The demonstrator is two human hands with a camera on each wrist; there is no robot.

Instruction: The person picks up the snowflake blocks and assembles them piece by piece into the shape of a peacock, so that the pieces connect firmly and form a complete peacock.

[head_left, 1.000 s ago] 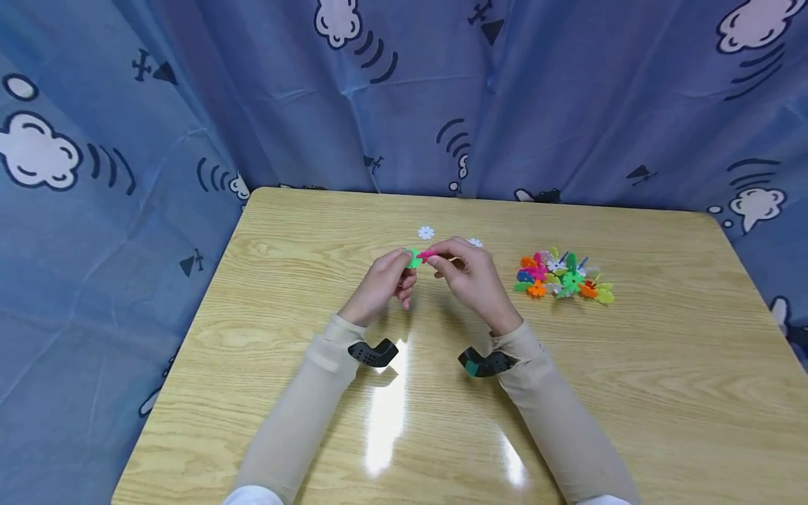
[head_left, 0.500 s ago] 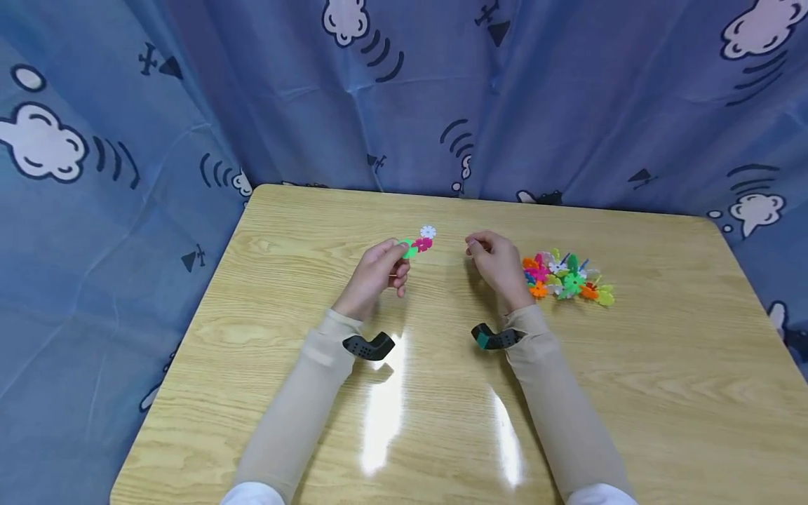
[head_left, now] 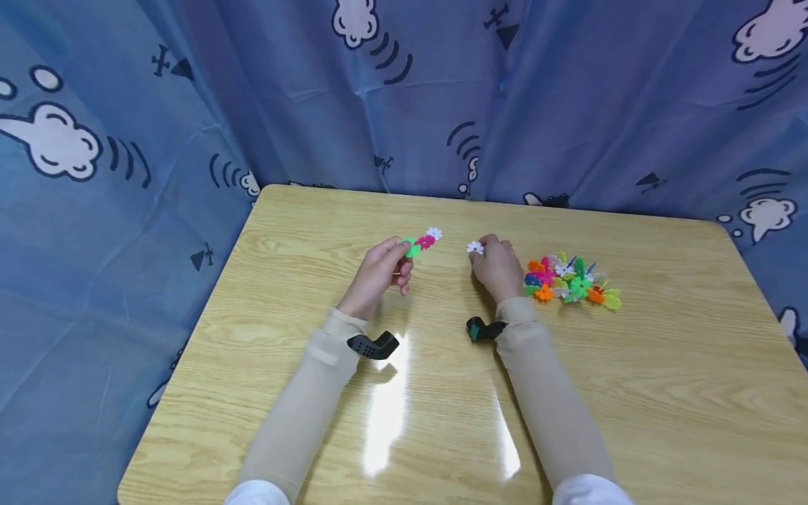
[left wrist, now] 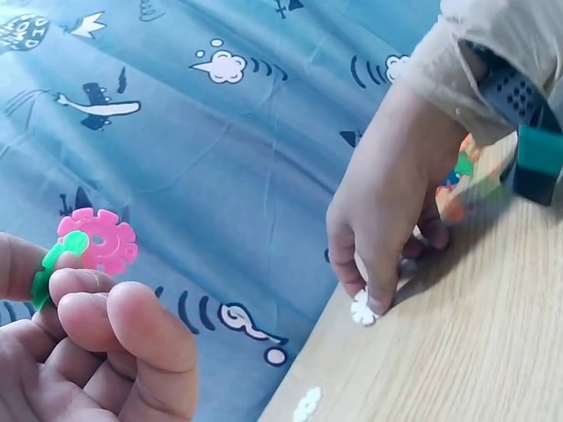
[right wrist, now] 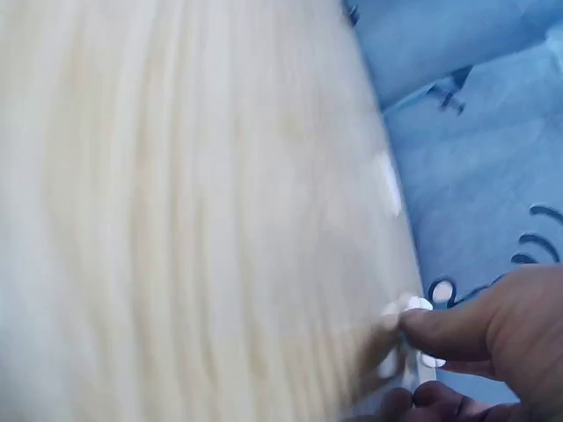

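Observation:
My left hand pinches a green snowflake disc between thumb and fingers. A pink snowflake disc is joined to the green one and sticks out past the fingertips; its notched rim shows in the left wrist view. Over the table to the right, my right hand pinches a white snowflake disc with its fingertips. In the right wrist view the thumb lies against this white disc, though blur hides detail. A second white disc lies on the table, beyond the pink one in the head view.
A heap of interlocking discs in several colours lies on the wooden table to the right of my right hand. Blue patterned cloth hangs behind the table and along its left side.
My right hand has let go of the pink disc, moved right, and taken hold of the white disc there. The left hand keeps the joined green and pink discs, nearly in place.

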